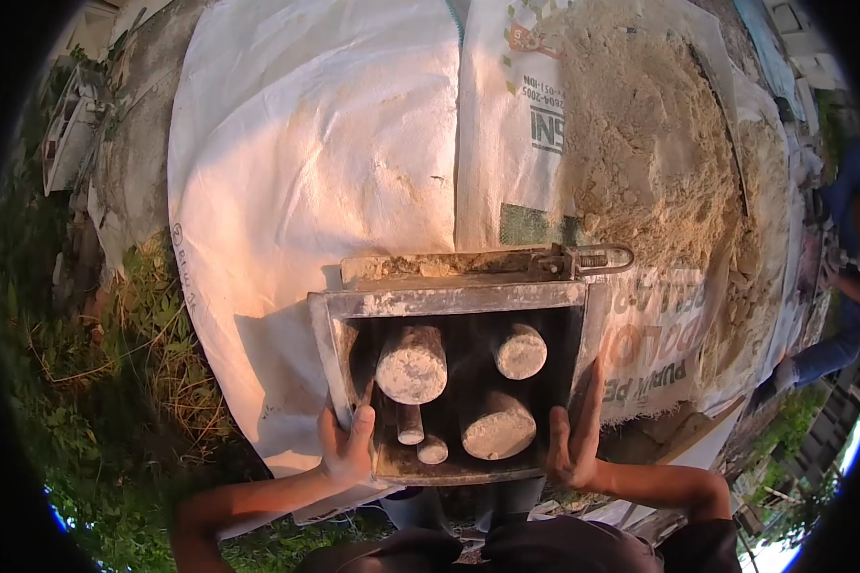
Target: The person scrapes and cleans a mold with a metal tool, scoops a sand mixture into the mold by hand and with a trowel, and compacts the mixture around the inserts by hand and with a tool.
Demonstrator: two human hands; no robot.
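Observation:
Both hands hold a worn metal box mould just above a white woven sheet. Inside its dark cavity stand several round posts, among them a large cylinder and an oval one, their ends dusted pale. My left hand grips the left wall near the front corner, thumb over the rim. On the opposite wall, my right hand grips in the same way, fingers along the outside. A bar with a looped metal latch lies along the mould's far side. The mould's underside is hidden.
White woven sacking covers the surface ahead. A heap of sandy powder lies on a printed sack at the right. Green plants grow along the left. Another person's blue-clad leg is at the far right.

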